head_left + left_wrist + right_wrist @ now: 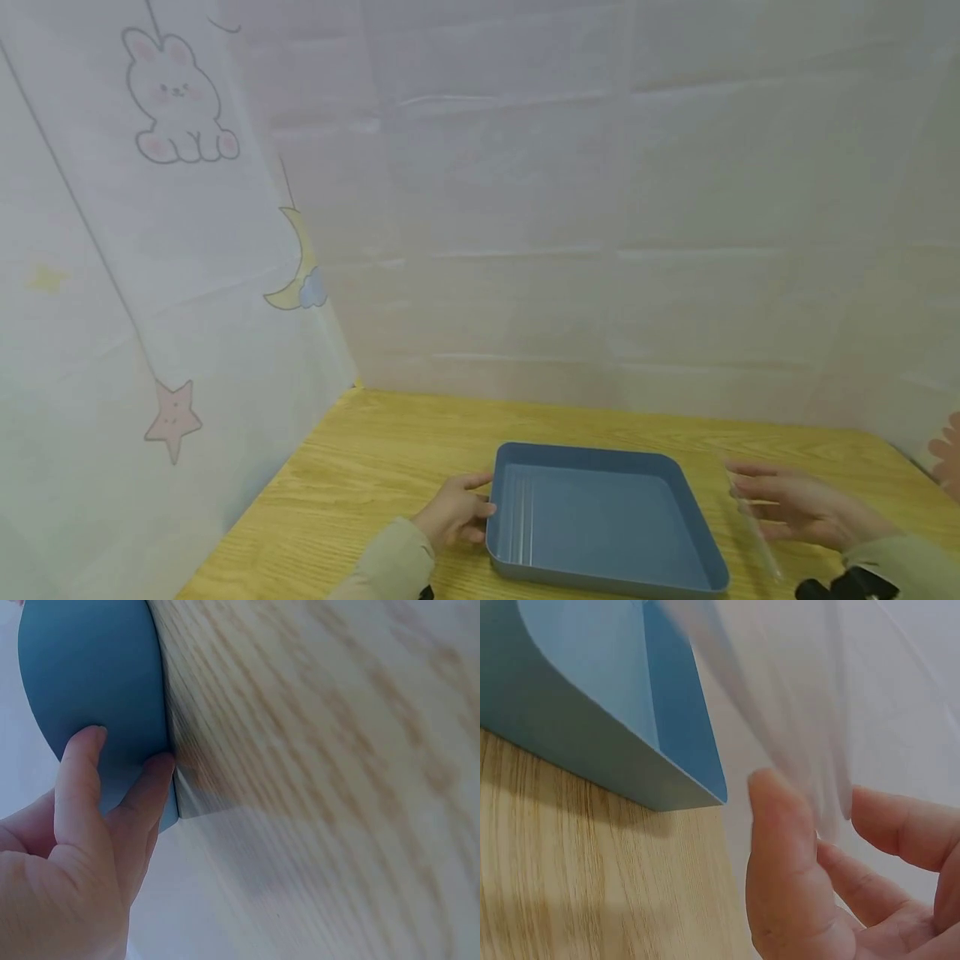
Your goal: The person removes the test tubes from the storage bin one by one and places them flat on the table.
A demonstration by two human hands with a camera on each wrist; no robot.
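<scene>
A shallow blue-grey tray (600,521) with rounded corners lies on the wooden table, ridged along its left side. My left hand (456,510) is at the tray's left side. In the left wrist view, nearly straight fingers (79,784) of it touch the outer wall. To the right of the tray, my right hand (806,504) holds a thin, clear plastic piece (752,525), tilted and seen almost edge-on. The right wrist view shows this piece between thumb and fingers, see-through and blurred, near the tray's corner; its exact kind I cannot tell.
The yellow wood-grain table (382,467) reaches back to a pale sheet-covered wall (510,250). At left hangs another sheet (97,250) printed with a bunny, a moon and stars. A black strap or device (847,583) is at the right wrist.
</scene>
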